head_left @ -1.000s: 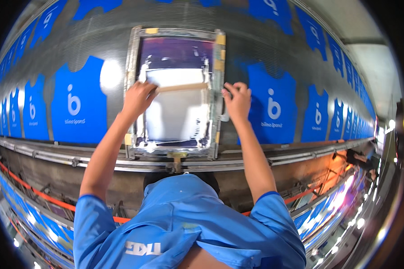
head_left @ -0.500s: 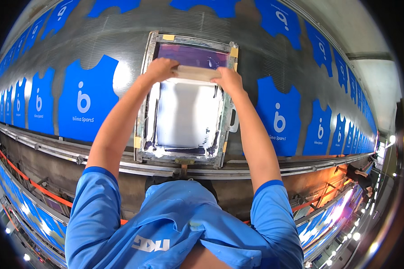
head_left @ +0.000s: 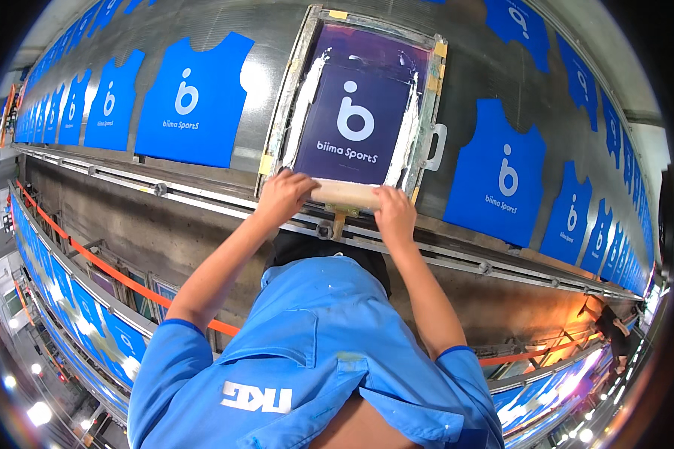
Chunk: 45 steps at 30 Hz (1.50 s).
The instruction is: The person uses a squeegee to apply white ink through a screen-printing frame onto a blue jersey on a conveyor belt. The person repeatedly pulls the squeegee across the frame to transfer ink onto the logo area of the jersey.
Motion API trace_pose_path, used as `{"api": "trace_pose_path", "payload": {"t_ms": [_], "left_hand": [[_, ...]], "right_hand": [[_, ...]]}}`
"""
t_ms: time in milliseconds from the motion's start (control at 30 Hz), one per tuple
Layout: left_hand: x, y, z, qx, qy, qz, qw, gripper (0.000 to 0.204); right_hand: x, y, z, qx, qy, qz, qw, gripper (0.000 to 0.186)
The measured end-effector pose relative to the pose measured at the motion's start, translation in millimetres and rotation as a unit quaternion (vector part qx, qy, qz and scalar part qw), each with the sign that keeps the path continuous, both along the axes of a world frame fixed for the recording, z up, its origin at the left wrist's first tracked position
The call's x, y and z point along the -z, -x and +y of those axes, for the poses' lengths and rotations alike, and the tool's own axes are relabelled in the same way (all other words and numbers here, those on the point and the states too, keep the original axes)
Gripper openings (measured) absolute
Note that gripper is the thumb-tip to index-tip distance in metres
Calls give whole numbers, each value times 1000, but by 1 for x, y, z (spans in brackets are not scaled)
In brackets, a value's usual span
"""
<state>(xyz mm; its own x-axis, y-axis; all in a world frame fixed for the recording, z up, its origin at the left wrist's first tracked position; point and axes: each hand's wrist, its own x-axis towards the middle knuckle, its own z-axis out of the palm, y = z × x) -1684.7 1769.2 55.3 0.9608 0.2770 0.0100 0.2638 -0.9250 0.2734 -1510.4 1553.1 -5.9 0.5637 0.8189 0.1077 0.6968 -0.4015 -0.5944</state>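
Observation:
A wooden squeegee (head_left: 346, 194) lies across the near end of a screen printing frame (head_left: 277, 123). My left hand (head_left: 284, 196) is closed round its left end, and my right hand (head_left: 395, 213) grips its right end. Dark purple mesh (head_left: 326, 120) fills the frame, with a white logo and lettering showing on it. White ink (head_left: 407, 123) is smeared in strips along both sides of the mesh. The squeegee's blade is hidden below its wooden handle.
Blue shirt pieces with white prints, such as one at left (head_left: 195, 101) and one at right (head_left: 498, 172), lie along the dark table. A white handle (head_left: 434, 147) sticks out beside the frame. A metal rail (head_left: 236, 206) edges the table. Another person (head_left: 612, 329) stands far right.
Both hands have drawn the squeegee from the frame's far end to its near end. The white ink that covered the middle is gone from there, and the logo shows. The view has shifted.

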Motion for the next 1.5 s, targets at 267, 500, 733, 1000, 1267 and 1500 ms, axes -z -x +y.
{"api": "trace_pose_path", "payload": {"t_ms": [267, 500, 733, 1000, 1267, 1500], "left_hand": [[-33, -49, 40, -25, 41, 84, 995, 21], [-15, -253, 181, 20, 3, 89, 996, 26], [9, -261, 192, 37, -2, 61, 997, 23], [7, -91, 67, 9, 3, 45, 999, 19], [1, -64, 54, 22, -1, 30, 999, 17], [-2, -246, 176, 23, -8, 65, 998, 25]], "right_hand": [[-38, -55, 21, -32, 32, -12, 999, 29], [-47, -243, 156, 49, 128, -12, 991, 31], [-21, -238, 163, 91, 108, 14, 990, 37], [2, -83, 56, 37, 5, 4, 999, 30], [-15, -66, 40, 7, 21, -27, 999, 32], [-23, -234, 151, 77, 61, -73, 993, 33]]}}
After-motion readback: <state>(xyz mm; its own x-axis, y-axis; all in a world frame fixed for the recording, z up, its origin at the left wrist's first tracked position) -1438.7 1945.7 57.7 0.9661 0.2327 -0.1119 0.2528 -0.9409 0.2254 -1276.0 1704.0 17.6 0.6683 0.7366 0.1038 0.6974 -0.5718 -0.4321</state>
